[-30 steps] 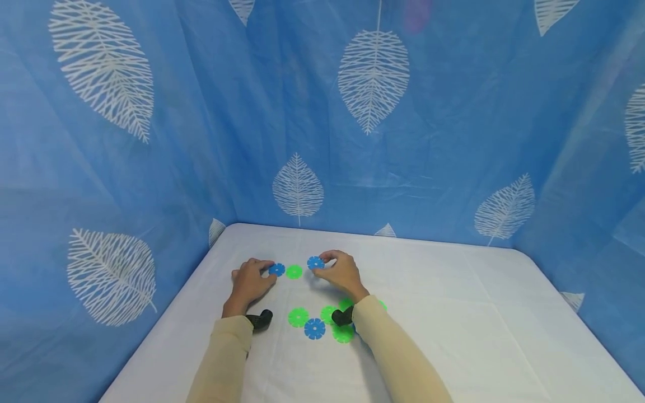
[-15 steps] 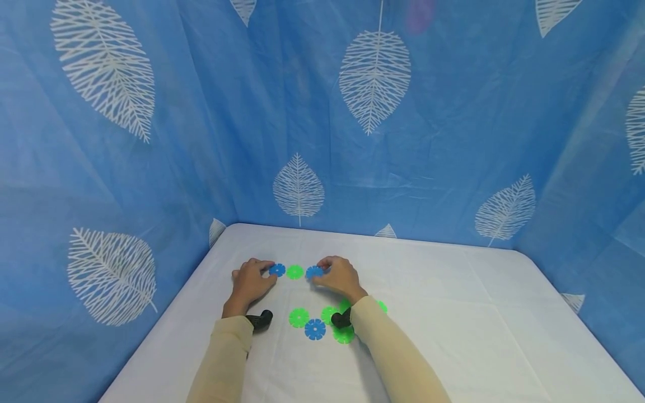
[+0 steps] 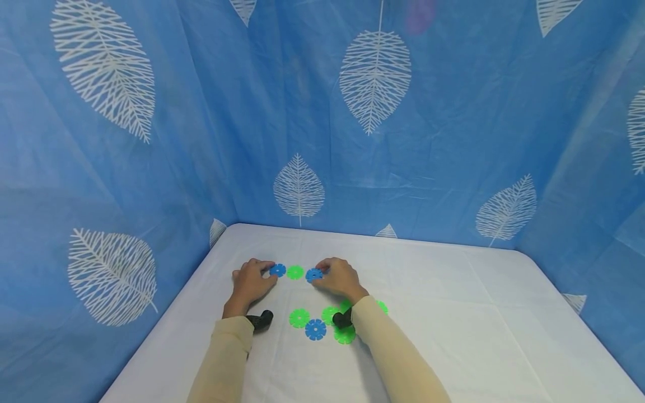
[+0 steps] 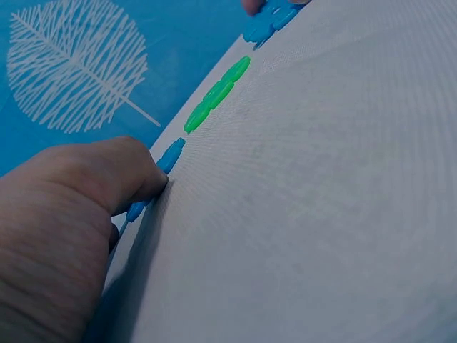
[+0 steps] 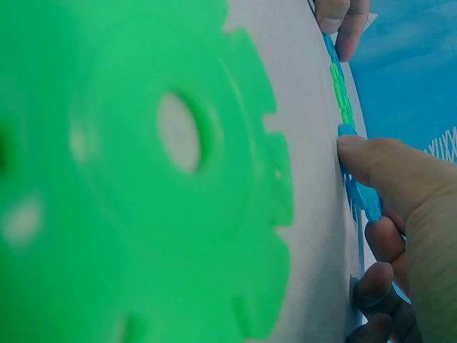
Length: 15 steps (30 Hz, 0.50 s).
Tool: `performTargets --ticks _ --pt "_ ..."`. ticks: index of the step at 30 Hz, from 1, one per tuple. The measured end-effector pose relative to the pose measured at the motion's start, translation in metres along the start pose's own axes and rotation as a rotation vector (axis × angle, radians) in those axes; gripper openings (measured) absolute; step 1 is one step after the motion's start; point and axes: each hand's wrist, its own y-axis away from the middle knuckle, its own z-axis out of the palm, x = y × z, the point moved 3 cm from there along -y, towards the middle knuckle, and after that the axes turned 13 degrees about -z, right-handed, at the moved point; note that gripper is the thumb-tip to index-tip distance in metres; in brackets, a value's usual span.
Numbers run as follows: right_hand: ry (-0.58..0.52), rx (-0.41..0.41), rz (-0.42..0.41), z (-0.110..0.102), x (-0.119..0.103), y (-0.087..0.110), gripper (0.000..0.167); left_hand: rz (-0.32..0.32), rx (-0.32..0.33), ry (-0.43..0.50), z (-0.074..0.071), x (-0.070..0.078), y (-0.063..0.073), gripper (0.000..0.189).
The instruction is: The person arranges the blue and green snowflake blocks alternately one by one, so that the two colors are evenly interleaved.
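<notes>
My left hand (image 3: pixel 250 282) lies at the left, its thumb and finger on the edges of a flat blue notched disc (image 3: pixel 277 270). A green notched disc (image 3: pixel 295 272) lies just right of it on the table. My right hand (image 3: pixel 341 278) pinches another blue notched disc (image 3: pixel 313 275) at the right end of this row. In the left wrist view that blue disc (image 4: pixel 273 21) looks slightly tilted. In the right wrist view my thumb presses on its edge, and whether it lies fully flat I cannot tell.
Nearer the body lie more discs: a green disc (image 3: pixel 299 318), a blue disc (image 3: pixel 316 329) and several green ones, such as a green disc (image 3: pixel 345 334), partly under the right forearm. A white cloth covers the table (image 3: pixel 453 313). A blue leaf-patterned curtain (image 3: pixel 428 140) stands behind.
My right hand has lowered its blue disc to the table, bringing it into line with the green disc. My left hand has stayed in place.
</notes>
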Motion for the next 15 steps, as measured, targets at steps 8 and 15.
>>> performTargets --ticks 8,15 --pt "0.012 -0.052 0.003 -0.0016 0.0010 -0.0013 0.038 -0.012 -0.005 0.001 0.0009 0.0012 0.0002 0.043" --pt "0.010 -0.088 -0.008 -0.0009 0.0014 -0.0017 0.038 -0.013 -0.003 0.002 -0.0002 0.0028 0.0021 0.043"
